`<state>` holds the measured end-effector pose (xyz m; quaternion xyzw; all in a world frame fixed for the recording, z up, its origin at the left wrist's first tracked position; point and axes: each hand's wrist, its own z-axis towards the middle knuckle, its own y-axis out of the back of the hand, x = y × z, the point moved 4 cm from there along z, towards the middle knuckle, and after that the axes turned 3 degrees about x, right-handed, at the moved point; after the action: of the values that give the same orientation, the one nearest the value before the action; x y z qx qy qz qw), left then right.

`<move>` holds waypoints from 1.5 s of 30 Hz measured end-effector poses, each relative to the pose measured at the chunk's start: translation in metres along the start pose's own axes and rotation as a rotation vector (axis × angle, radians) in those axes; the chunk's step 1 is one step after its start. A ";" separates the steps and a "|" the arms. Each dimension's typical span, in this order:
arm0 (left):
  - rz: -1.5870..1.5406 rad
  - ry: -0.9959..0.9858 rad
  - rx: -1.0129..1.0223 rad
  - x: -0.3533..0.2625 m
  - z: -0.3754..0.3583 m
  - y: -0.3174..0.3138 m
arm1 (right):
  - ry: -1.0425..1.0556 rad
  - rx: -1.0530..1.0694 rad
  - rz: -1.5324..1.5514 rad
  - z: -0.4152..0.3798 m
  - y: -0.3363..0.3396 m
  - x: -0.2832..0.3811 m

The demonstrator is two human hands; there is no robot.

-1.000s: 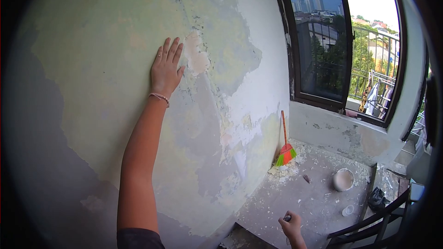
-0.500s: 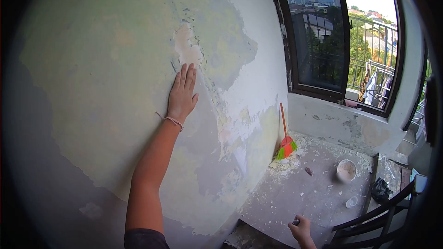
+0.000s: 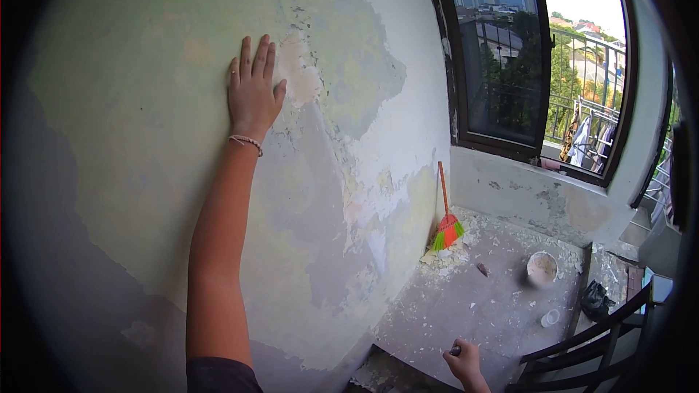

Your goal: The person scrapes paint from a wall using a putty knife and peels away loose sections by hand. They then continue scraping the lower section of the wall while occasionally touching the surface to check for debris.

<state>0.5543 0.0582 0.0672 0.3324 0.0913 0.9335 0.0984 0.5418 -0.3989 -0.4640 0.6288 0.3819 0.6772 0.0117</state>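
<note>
In the head view, the left hand (image 3: 253, 102) is pressing flat on the patchy green and grey wall (image 3: 145, 167), fingers open, holding nothing, just left of the pale pink patch (image 3: 298, 73). Far below and right of that patch, the right hand (image 3: 467, 365) is squeezing a dark, round-ended handle (image 3: 455, 351), which is poking out by its curled fingers.

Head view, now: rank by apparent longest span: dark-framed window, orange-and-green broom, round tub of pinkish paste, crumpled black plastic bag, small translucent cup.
1. Dark-framed window
2. Orange-and-green broom
3. Round pinkish-paste tub and crumpled black plastic bag: too alike to rank
4. Small translucent cup
</note>
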 end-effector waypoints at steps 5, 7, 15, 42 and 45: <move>-0.013 -0.734 0.146 -0.032 -0.038 -0.037 | -0.019 0.025 -0.014 -0.010 -0.005 -0.004; -0.007 -0.407 0.074 -0.017 -0.030 -0.024 | -0.024 0.035 -0.008 -0.011 -0.007 -0.005; 0.004 -0.734 0.194 -0.052 -0.117 -0.047 | -0.042 0.038 -0.035 -0.003 -0.005 0.012; -1.904 2.231 0.973 -0.050 -0.802 0.055 | 1.241 0.663 0.163 -0.016 -0.123 0.245; -2.224 2.403 0.505 -0.041 -0.761 0.067 | 1.491 0.620 0.259 -0.026 -0.156 0.296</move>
<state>0.0913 -0.0960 -0.5225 0.7491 -0.4275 -0.0807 -0.4996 0.3854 -0.1549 -0.2958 0.0268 0.3837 0.7770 -0.4983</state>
